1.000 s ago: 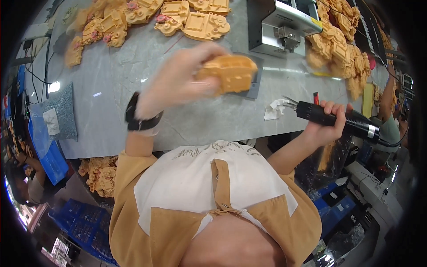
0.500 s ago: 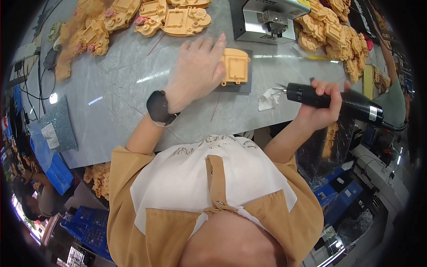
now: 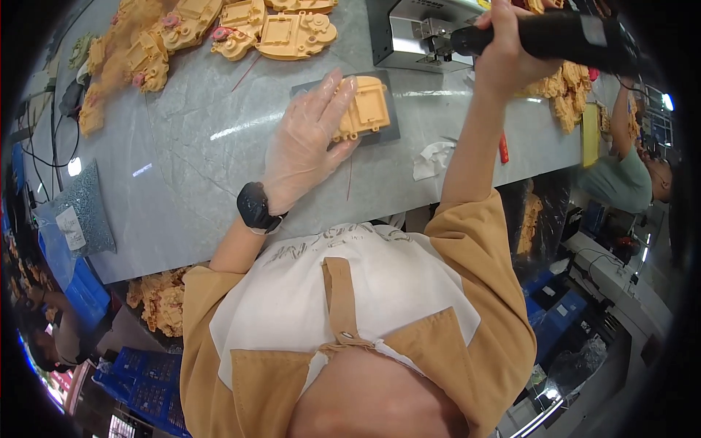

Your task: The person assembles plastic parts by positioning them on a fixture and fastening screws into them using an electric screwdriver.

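Observation:
My left hand (image 3: 305, 139), in a clear thin glove, grips the left side of an orange-yellow plastic housing (image 3: 371, 104), fingers over its upper left and thumb by its lower edge. The housing lies on a dark flat pad (image 3: 392, 124) on the table. With my right hand (image 3: 505, 57) I hold a black electric screwdriver (image 3: 558, 35), fingers wrapped round its body. Its front end is at the metal front of a grey-and-black boxy machine (image 3: 400, 45), which looks like a screw feeder; whether the bit touches it I cannot tell.
More orange-yellow housings (image 3: 296, 35) lie at the far left, some with red-pink parts. Another heap (image 3: 568, 98) is at right. A crumpled white paper (image 3: 432, 160) and a red pen-like thing (image 3: 504, 148) lie near the front edge. A bag of small pieces (image 3: 91, 208) is at left; a co-worker (image 3: 621, 179) is at right.
My right hand has carried the screwdriver up and away from me to the machine. Under my left hand, the housing and pad have turned slightly, and my fingers have shifted on the housing.

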Demonstrator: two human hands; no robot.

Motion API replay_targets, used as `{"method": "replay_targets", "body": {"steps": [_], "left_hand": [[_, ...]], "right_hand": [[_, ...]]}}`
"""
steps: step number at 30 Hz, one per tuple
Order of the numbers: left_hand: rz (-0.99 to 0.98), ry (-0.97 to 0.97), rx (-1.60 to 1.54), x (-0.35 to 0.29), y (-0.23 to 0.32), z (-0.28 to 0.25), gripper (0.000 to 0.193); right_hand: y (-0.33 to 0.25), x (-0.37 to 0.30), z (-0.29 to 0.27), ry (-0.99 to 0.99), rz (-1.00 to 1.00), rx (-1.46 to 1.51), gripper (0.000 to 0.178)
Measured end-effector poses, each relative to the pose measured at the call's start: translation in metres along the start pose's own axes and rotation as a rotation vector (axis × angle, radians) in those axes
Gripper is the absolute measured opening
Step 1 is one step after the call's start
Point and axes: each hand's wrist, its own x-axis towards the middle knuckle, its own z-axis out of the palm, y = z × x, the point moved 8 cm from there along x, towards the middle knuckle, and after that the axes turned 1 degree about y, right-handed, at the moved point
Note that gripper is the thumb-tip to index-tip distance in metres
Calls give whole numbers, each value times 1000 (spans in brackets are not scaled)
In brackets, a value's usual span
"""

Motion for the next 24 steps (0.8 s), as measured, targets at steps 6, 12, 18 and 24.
{"method": "replay_targets", "body": {"steps": [6,12,18,24], "left_hand": [[-9,180,-183,-7,-7,-17,83],[-1,148,-126,-12,-30,-3,82],[3,141,-80,-11,-28,-3,82],[-5,125,-75,-13,-31,1,84]], "right_hand": [[-14,-17,-1,-175,-127,-586,35],[-41,-82,15,-260,64,-159,50],[-34,-101,28,-300,93,-211,51],[-22,-108,26,-288,157,-262,49]]}}
